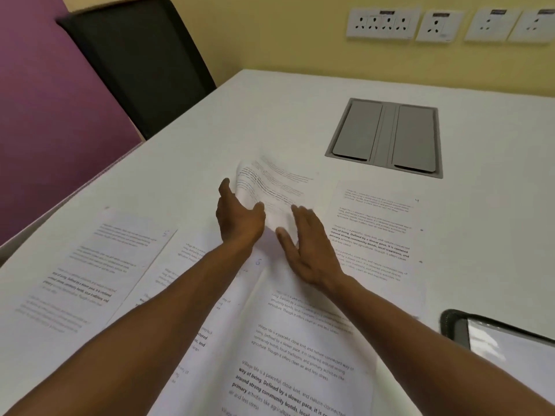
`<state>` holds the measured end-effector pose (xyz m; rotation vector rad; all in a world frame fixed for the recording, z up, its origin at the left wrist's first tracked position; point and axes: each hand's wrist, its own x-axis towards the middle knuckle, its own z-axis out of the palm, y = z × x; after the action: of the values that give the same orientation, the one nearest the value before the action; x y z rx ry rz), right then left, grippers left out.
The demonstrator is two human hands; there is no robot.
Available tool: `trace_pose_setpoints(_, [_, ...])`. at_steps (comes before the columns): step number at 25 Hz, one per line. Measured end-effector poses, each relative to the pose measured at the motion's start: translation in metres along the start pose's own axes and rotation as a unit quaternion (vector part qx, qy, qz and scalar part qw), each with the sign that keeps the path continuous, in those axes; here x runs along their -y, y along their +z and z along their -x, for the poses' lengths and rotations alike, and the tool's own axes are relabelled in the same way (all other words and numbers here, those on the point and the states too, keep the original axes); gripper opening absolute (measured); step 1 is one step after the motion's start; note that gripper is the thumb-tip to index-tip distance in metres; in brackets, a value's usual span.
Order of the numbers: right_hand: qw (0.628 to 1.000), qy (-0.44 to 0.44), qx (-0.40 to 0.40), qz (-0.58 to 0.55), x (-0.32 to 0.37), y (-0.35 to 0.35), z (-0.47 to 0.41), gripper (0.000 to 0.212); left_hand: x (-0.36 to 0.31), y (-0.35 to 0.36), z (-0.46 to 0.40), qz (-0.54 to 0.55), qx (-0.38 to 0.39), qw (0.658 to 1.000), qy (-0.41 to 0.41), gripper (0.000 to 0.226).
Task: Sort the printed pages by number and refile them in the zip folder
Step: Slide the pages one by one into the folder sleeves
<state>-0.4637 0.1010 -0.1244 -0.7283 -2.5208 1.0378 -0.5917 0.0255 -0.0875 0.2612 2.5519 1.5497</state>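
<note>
Several printed pages lie spread on the white table (300,109). My left hand (238,219) grips the curled far page (270,181) at its left edge, thumb on top, lifting it. My right hand (306,244) lies flat with fingers spread on the same page's near part and on the page below it (300,349). Another page (375,235) lies to the right, marked 4 in its corner. Two more pages (81,271) lie at the left, partly under my left forearm. The zip folder (504,337), black-edged and clear, shows at the right edge, partly cut off.
A grey cable hatch (387,136) with two flaps is set into the table at the far right. A black chair back (135,61) stands beyond the table's left edge, beside a purple panel (39,115). Wall sockets (384,22) line the yellow wall.
</note>
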Motion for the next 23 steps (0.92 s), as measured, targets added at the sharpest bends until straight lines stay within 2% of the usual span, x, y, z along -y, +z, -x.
trace_pose_setpoints(2, [0.975, 0.115, -0.084, -0.171, 0.025, -0.013, 0.012, 0.065, -0.015, -0.011, 0.019, 0.084, -0.009, 0.996, -0.03, 0.083])
trace_pose_setpoints(3, [0.935, 0.189, -0.103, -0.281, 0.04, -0.022, 0.018, 0.064, -0.022, -0.019, 0.033, 0.122, -0.013, 0.992, -0.043, 0.083])
trace_pose_setpoints(5, [0.804, 0.302, -0.104, -0.502, 0.062, -0.045, 0.032, 0.056, -0.035, -0.037, 0.067, 0.166, -0.009, 0.985, -0.056, 0.083])
trace_pose_setpoints(6, [0.754, 0.322, -0.094, -0.565, 0.068, -0.057, 0.042, 0.047, -0.043, -0.048, 0.086, 0.178, -0.003, 0.982, -0.057, 0.084])
trace_pose_setpoints(7, [0.737, 0.321, -0.081, -0.589, 0.075, -0.07, 0.056, 0.036, -0.047, -0.056, 0.106, 0.181, 0.004, 0.982, -0.056, 0.085])
trace_pose_setpoints(9, [0.758, 0.311, -0.061, -0.57, 0.09, -0.089, 0.084, 0.028, -0.057, -0.075, 0.149, 0.175, 0.016, 0.983, -0.047, 0.088])
trace_pose_setpoints(17, [0.836, 0.293, -0.101, -0.452, 0.152, -0.172, 0.197, 0.031, -0.123, -0.157, 0.262, 0.122, 0.067, 0.99, -0.003, 0.096])
trace_pose_setpoints(21, [0.859, 0.272, -0.087, -0.424, 0.145, -0.205, 0.262, 0.032, -0.119, -0.189, 0.295, 0.184, 0.068, 0.979, -0.059, 0.084])
trace_pose_setpoints(23, [0.869, 0.263, -0.123, -0.4, 0.144, -0.243, 0.318, 0.032, -0.13, -0.203, 0.329, 0.209, 0.139, 0.965, -0.078, 0.076])
